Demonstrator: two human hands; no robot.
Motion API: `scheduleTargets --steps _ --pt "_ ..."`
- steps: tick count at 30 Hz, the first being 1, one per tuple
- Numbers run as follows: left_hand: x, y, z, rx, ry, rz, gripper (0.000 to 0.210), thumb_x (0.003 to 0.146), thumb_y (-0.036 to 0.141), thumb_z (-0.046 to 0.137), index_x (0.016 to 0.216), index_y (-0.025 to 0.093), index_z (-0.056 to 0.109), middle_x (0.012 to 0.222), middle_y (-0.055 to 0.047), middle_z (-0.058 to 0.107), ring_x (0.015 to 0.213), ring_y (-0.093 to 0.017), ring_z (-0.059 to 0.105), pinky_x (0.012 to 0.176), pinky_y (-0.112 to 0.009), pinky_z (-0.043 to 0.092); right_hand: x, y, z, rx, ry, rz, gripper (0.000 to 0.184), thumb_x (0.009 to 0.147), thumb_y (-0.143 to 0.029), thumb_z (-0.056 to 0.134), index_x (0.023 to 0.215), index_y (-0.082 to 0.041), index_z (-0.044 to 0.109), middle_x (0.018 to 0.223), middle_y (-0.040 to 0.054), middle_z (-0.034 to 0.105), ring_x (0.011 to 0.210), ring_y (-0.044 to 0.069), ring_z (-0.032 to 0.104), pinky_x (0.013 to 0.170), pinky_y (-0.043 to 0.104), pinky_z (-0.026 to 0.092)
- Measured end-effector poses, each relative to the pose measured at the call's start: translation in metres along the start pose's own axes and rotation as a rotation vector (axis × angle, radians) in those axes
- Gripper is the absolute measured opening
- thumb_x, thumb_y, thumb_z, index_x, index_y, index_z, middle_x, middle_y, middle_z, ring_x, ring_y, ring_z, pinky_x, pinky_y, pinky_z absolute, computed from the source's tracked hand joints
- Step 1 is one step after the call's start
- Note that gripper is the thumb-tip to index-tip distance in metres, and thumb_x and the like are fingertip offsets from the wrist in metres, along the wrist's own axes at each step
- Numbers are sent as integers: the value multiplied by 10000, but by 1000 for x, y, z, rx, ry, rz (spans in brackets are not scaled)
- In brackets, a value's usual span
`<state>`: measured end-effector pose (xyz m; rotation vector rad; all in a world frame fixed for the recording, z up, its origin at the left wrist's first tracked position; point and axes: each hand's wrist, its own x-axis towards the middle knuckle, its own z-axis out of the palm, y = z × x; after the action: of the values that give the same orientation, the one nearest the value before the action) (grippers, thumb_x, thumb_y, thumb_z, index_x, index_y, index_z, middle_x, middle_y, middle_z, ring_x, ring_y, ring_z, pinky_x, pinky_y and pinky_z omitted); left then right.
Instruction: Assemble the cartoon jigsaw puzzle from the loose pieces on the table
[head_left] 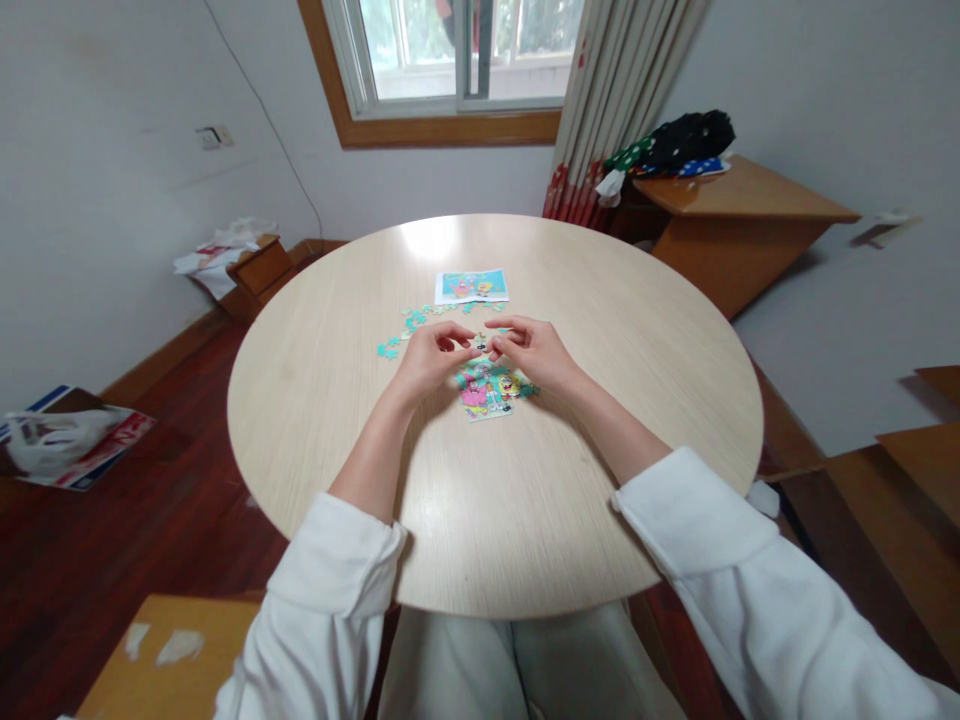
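Observation:
Both my hands hover over the middle of the table, with their fingertips almost meeting. A small jigsaw puzzle piece (481, 342) with dark and light marks shows between them. My left hand (437, 352) has thumb and forefinger curled toward it in a pinch. From the other side, my right hand (531, 350) closes its thumb and fingers at the piece. Just below lies a partly joined jigsaw puzzle (487, 390) with pink and yellow cartoon figures on turquoise; my fingers hide its upper part. Loose turquoise puzzle pieces (415, 320) are scattered beyond and left of my left hand.
A picture sheet (472, 287) with the cartoon figures lies behind the pieces on the round wooden table (315, 400). Further off stand a wooden cabinet (750, 190) with cloths on it, a curtain (611, 80) and a window. A cardboard box (172, 650) sits at lower left.

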<state>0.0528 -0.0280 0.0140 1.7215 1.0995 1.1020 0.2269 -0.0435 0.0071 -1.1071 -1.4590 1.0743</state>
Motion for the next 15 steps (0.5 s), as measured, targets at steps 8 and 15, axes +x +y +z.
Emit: scheduleTargets --steps 8,15 --pt "4 -7 -1 -7 23 46 180 599 248 785 673 165 643 678 -1 613 571 -95 469 569 -274 388 3 13 -3 -38 -60 -102 298 666 -312 762 931 -201 685 810 46 720 791 197 677 770 390 537" --pt "3 -6 -2 -9 9 69 169 604 252 773 696 166 659 697 -8 632 571 -93 472 563 -273 389 3 14 -3 -138 -44 -166 217 706 -286 722 909 -213 697 831 56 724 830 209 679 740 376 516"
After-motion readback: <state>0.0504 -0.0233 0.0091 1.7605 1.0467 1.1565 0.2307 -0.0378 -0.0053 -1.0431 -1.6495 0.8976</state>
